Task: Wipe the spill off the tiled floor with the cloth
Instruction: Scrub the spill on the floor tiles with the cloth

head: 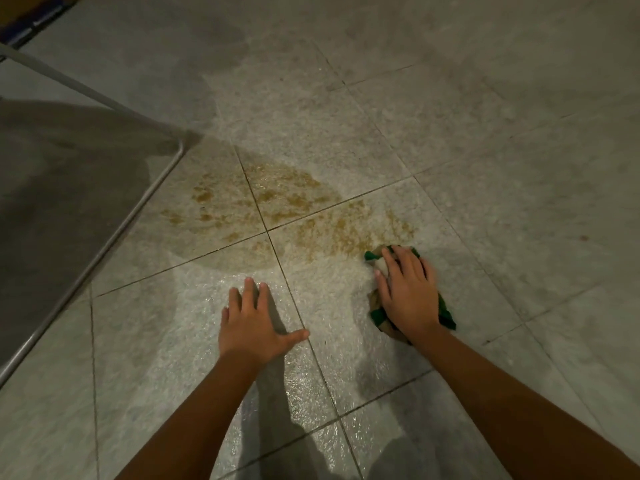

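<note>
While the left hand point(254, 325) lies flat, fingers spread, on the speckled tiled floor point(485, 150), the right hand point(408, 292) presses a crumpled green cloth point(446, 315) beside the patchy brown spill point(277, 202).

Brownish-orange spill point(277, 209), patchy and wet, spread over four pale speckled tiles of the floor point(485, 150) at centre frame, crossing the grout lines. Green and tan cloth point(446, 315), bunched and pressed flat at the spill's lower-right edge, right of centre.
</note>
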Available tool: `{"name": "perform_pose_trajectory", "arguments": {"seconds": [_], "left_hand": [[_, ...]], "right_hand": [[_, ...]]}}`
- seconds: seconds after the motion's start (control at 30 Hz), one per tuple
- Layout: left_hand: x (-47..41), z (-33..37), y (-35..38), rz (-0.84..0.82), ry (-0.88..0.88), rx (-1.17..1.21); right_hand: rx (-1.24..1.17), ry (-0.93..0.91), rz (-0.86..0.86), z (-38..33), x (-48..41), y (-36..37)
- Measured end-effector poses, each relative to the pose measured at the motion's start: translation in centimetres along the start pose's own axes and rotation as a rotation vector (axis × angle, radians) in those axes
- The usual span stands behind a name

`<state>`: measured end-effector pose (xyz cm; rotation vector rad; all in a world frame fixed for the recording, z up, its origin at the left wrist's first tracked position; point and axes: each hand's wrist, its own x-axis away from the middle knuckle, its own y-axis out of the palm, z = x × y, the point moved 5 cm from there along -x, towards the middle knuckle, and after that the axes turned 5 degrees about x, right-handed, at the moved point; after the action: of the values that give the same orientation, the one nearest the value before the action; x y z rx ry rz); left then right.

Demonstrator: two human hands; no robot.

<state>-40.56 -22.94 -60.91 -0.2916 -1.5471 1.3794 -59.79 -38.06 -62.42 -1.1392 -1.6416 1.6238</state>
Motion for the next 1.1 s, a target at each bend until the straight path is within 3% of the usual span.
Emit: {"name": "perform_pose_trajectory", "arguments": {"seconds": [0.1, 0.33, 0.63, 0.9, 1.0, 1.1], "left_hand": [[0.0, 0.0, 0.0, 0.000, -0.002, 0.001], [0.0, -0.2, 0.2, 0.034, 0.015, -0.014], [-0.1, -0.3, 0.2, 0.042, 0.019, 0.012], [-0.1, -3.2, -0.6, 0.255, 0.099, 0.024], [-0.4, -5.9, -0.9, 0.269, 0.024, 0.052], [-0.8, -8.6, -1.7, 0.251, -0.071, 0.103]], "right_hand": [[0.018, -0.018, -0.035, -0.9, -0.5, 0.8], [-0.034, -0.286, -0.043, 0.1, 1.4, 0.2], [0.011, -0.102, -0.011, -2.1, -2.2, 1.0], [-0.011, -0.334, -0.040, -6.1, -1.6, 1.8], [-0.047, -0.475, -0.076, -4.9, -1.4, 1.4], [-0.046, -0.388, -0.062, -5.1, -2.4, 1.6]]}}
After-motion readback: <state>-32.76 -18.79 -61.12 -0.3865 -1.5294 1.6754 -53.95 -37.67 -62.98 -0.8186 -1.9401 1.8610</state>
